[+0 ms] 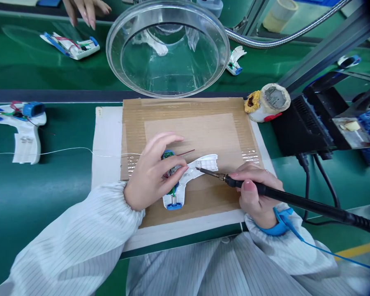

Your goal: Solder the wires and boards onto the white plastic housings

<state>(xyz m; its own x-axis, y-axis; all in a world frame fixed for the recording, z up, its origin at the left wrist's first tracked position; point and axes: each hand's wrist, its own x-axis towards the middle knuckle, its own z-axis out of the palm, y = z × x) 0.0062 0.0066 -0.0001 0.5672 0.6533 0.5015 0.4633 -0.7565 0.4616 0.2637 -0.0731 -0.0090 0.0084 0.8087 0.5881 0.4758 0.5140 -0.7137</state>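
The left hand (151, 176) grips a white plastic housing (200, 170) with exposed wiring, resting on a cardboard sheet (188, 131) on the bench (49, 205). The right hand (255, 193) pinches a soldering iron (283, 193), its tip just beside the housing

White striped sleeves (74, 242), blue wrist strap (277, 225)
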